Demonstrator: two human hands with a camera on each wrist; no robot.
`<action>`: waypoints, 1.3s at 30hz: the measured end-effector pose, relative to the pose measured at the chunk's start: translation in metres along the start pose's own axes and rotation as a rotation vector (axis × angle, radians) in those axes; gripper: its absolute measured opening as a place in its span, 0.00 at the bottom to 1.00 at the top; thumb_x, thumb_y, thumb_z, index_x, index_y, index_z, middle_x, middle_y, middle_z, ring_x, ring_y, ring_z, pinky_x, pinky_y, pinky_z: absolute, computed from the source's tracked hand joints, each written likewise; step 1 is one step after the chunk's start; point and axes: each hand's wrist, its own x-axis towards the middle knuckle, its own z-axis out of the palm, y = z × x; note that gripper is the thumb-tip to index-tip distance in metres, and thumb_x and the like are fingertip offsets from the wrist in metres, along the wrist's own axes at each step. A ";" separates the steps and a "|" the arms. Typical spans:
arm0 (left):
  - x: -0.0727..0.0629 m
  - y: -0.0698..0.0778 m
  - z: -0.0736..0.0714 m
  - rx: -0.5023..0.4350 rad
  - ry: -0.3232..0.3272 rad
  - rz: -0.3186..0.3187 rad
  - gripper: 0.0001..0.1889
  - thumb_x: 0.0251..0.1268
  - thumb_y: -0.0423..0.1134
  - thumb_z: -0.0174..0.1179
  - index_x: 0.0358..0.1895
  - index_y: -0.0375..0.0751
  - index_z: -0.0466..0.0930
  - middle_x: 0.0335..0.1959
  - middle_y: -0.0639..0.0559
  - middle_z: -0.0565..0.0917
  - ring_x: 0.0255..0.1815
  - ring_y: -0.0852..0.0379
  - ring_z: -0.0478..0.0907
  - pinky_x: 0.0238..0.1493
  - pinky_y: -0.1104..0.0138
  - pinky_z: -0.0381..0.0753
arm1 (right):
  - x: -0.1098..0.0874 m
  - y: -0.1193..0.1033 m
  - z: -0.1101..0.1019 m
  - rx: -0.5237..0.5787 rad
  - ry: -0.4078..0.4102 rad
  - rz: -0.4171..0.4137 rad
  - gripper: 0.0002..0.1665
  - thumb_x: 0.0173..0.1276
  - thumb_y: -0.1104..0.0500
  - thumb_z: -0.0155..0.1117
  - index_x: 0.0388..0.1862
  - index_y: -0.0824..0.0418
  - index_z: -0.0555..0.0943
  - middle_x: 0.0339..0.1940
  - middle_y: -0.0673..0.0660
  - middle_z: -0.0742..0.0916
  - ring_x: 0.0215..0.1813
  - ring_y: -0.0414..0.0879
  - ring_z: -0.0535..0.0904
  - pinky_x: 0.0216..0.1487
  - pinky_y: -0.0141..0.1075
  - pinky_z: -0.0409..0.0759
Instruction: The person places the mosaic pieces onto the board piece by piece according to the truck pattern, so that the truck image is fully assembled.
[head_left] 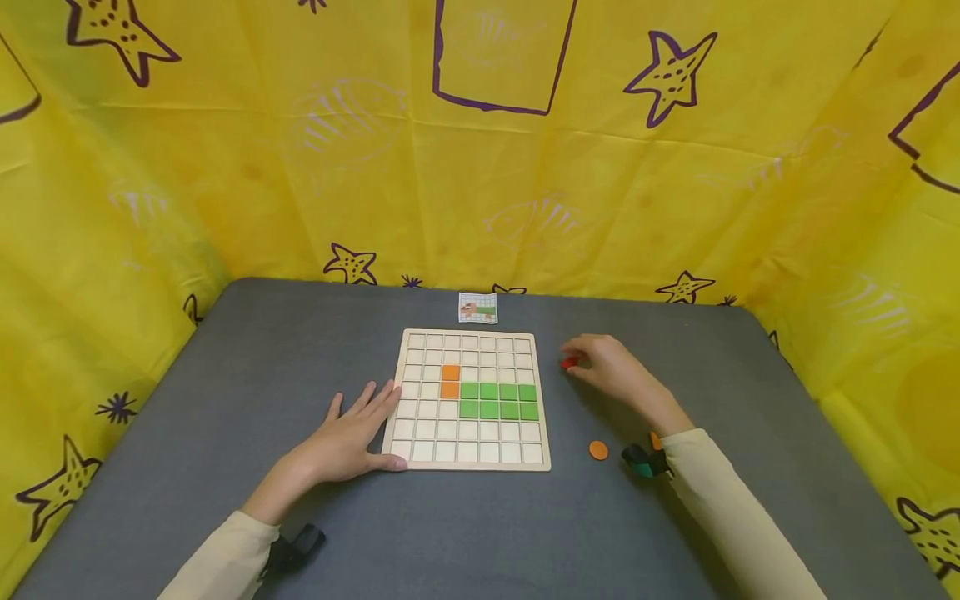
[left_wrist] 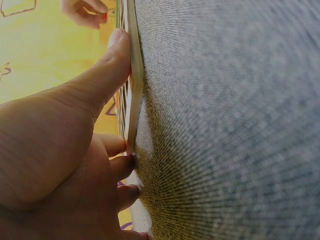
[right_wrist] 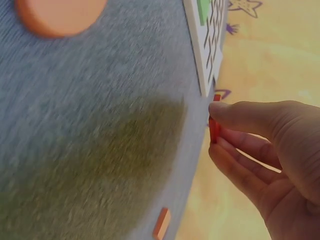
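A wooden grid board [head_left: 435, 450] lies flat on the table, with green square tiles [head_left: 498, 401] filling two rows at its right and two orange square tiles [head_left: 450, 382] stacked beside them. My left hand [head_left: 341, 442] rests at the board's left edge, fingers spread, thumb on its near left corner. In the left wrist view the thumb touches the board's edge [left_wrist: 134, 100]. To the right of the board, my right hand [head_left: 611, 367] pinches a small red tile [right_wrist: 215, 119] between thumb and fingers, above the table.
A small printed picture card [head_left: 477, 307] lies behind the board. An orange round disc [head_left: 597, 450] sits right of the board's near corner. Another orange piece [head_left: 656, 440] is partly hidden by the right wrist camera [head_left: 645, 461]. Yellow patterned cloth [head_left: 480, 183] surrounds the grey table [head_left: 450, 533].
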 end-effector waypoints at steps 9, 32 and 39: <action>0.001 0.000 0.000 -0.001 0.001 0.002 0.56 0.55 0.62 0.67 0.78 0.36 0.47 0.79 0.38 0.49 0.78 0.34 0.40 0.67 0.31 0.32 | 0.008 -0.012 0.005 0.017 -0.009 -0.023 0.17 0.58 0.68 0.72 0.47 0.69 0.84 0.41 0.60 0.88 0.41 0.51 0.83 0.45 0.44 0.81; 0.001 -0.002 0.000 -0.014 0.002 0.001 0.57 0.54 0.63 0.67 0.78 0.36 0.47 0.79 0.38 0.49 0.78 0.34 0.40 0.67 0.31 0.31 | 0.029 -0.047 0.026 0.036 -0.049 -0.072 0.17 0.60 0.65 0.73 0.48 0.67 0.84 0.39 0.56 0.88 0.39 0.48 0.83 0.45 0.41 0.81; 0.001 -0.002 0.000 -0.011 0.003 0.000 0.57 0.53 0.63 0.67 0.78 0.36 0.47 0.79 0.38 0.49 0.78 0.34 0.40 0.67 0.31 0.32 | 0.039 -0.061 0.027 0.043 -0.087 -0.070 0.17 0.61 0.64 0.72 0.50 0.67 0.84 0.41 0.56 0.87 0.41 0.47 0.83 0.47 0.41 0.81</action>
